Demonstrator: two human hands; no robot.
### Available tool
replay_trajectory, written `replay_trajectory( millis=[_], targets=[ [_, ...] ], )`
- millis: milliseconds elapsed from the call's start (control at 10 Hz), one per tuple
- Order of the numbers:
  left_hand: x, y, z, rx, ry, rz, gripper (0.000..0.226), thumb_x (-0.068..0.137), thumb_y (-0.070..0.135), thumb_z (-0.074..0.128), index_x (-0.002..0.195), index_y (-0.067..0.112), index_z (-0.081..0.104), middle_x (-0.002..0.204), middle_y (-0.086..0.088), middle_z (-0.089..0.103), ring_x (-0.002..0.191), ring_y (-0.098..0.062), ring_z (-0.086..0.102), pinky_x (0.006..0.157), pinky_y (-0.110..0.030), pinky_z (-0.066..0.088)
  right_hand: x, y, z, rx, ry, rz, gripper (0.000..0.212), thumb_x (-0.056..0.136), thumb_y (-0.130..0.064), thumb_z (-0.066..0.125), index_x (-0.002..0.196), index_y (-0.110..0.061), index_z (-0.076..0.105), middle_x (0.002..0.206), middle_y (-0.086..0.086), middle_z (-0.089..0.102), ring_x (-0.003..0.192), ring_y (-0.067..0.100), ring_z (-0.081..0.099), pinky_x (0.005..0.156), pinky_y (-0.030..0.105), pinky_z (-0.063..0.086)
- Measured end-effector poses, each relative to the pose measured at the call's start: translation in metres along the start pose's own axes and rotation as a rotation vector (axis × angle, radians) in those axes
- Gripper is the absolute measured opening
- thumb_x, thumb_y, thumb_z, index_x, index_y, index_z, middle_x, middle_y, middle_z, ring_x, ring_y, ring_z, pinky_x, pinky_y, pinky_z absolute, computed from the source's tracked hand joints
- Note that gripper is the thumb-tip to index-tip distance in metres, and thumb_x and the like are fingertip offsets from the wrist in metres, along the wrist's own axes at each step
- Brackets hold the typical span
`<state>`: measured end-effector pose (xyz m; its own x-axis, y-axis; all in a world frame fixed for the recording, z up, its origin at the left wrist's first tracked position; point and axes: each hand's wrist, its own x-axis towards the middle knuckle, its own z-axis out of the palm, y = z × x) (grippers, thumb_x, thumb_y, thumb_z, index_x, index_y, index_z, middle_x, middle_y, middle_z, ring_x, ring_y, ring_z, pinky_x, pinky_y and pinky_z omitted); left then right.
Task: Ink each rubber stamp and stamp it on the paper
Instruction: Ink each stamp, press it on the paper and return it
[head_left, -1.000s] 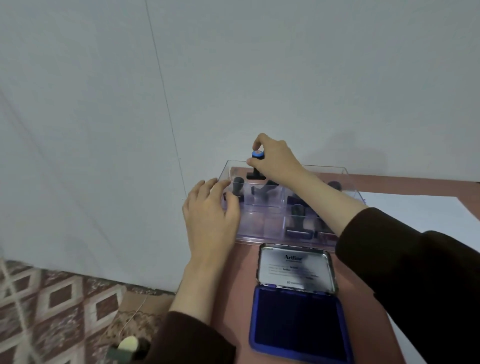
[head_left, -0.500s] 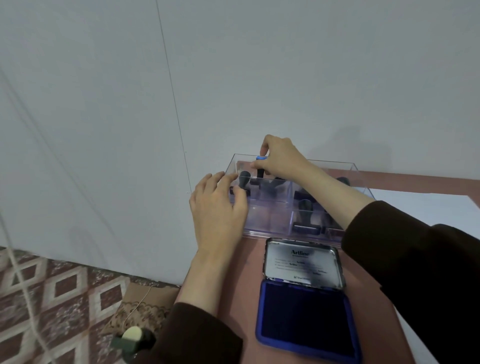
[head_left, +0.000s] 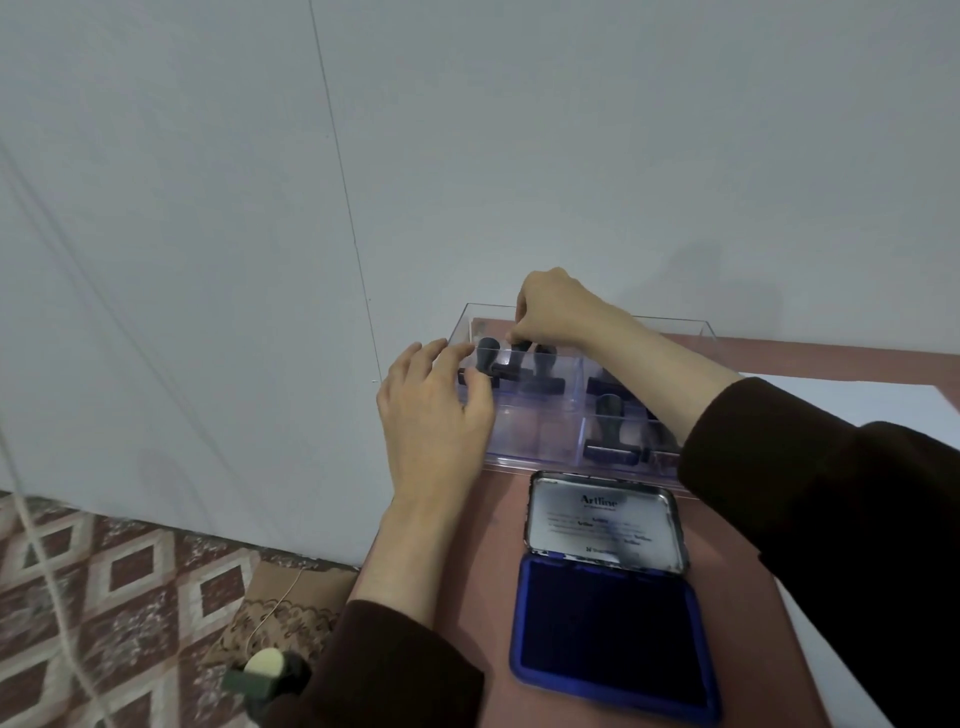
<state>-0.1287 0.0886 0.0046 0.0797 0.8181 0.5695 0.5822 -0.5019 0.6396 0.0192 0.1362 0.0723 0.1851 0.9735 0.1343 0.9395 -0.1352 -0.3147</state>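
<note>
The right hand (head_left: 563, 312) reaches into the far-left compartment of the clear box (head_left: 535, 452). Its fingertips pinch the top of 1 upright stamp (head_left: 521, 349), which stands close among other stamps (head_left: 610, 428). The left hand (head_left: 436, 415) lies with relaxed fingers against the left wall of the box and holds nothing. The ink pad (head_left: 605, 639) lies open on the table (head_left: 467, 545), just in front of the box. The paper (head_left: 857, 410) lies to the right, largely hidden by the right sleeve.

Probable faults:
1. The compartment is crowded. A tilted lift may catch a neighbouring stamp and topple it.
2. The box looks light. It may slide or rise with the stamp if the left hand eases off.
3. The right sleeve passes close beside the open pad. Contact there would carry ink to the paper.

Legible marking: the lid (head_left: 602, 525) reads "Artline". The smaller lines below are too blurred to read.
</note>
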Motion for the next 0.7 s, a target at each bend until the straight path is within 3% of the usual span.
replay_trajectory(
  millis=[100,200,300,500,600,700],
  targets=[
    [0.000,0.000,-0.001,0.000,0.004,0.005,0.045,0.081,0.028,0.037,0.114,0.016,0.065,0.125,-0.003,0.060,0.126,-0.023,0.042,0.106,-0.042,0.030,0.001,0.002,0.004,0.014,0.016,0.013,0.025,0.077,-0.008,0.068,0.098,0.006,0.063,0.101,0.018,0.061,0.082,0.028,0.061,0.075,0.038,0.054],
    [0.000,0.001,-0.001,0.000,-0.001,0.003,0.046,0.081,0.029,0.036,0.115,0.017,0.064,0.126,-0.003,0.059,0.126,-0.022,0.041,0.106,-0.042,0.030,-0.001,0.004,0.003,0.018,0.040,0.011,0.027,0.077,-0.008,0.066,0.096,0.011,0.064,0.100,0.025,0.065,0.074,0.026,0.057,0.076,0.043,0.054],
    [-0.001,0.000,-0.001,-0.001,-0.001,0.004,0.046,0.081,0.029,0.036,0.115,0.017,0.065,0.126,-0.003,0.059,0.126,-0.022,0.041,0.106,-0.041,0.030,-0.005,0.008,-0.006,-0.063,0.106,-0.008,0.020,0.080,-0.009,0.062,0.094,0.005,0.062,0.098,0.018,0.062,0.075,0.025,0.053,0.066,0.037,0.050],
    [0.000,0.000,-0.001,0.004,-0.001,0.002,0.045,0.081,0.028,0.037,0.115,0.016,0.065,0.125,-0.004,0.059,0.126,-0.023,0.042,0.105,-0.042,0.031,-0.018,-0.001,-0.018,-0.481,-0.010,0.010,0.019,0.085,-0.025,0.058,0.077,-0.013,0.046,0.067,-0.001,0.040,0.072,0.022,0.046,0.066,0.029,0.033],
    [0.000,-0.001,-0.001,0.006,0.002,0.000,0.045,0.081,0.027,0.037,0.114,0.016,0.065,0.125,-0.004,0.060,0.125,-0.023,0.042,0.105,-0.042,0.031,-0.016,0.000,-0.014,-0.471,-0.063,0.035,0.014,0.081,-0.024,0.058,0.076,-0.015,0.049,0.066,-0.001,0.042,0.060,0.017,0.042,0.064,0.028,0.032],
    [0.000,-0.001,0.000,0.006,-0.002,-0.001,0.046,0.081,0.028,0.037,0.115,0.016,0.065,0.125,-0.003,0.059,0.126,-0.023,0.042,0.105,-0.042,0.031,-0.016,0.002,-0.014,-0.412,-0.097,0.065,0.020,0.078,-0.024,0.062,0.069,-0.015,0.047,0.067,-0.001,0.044,0.062,0.018,0.044,0.062,0.027,0.033]
  ],
)
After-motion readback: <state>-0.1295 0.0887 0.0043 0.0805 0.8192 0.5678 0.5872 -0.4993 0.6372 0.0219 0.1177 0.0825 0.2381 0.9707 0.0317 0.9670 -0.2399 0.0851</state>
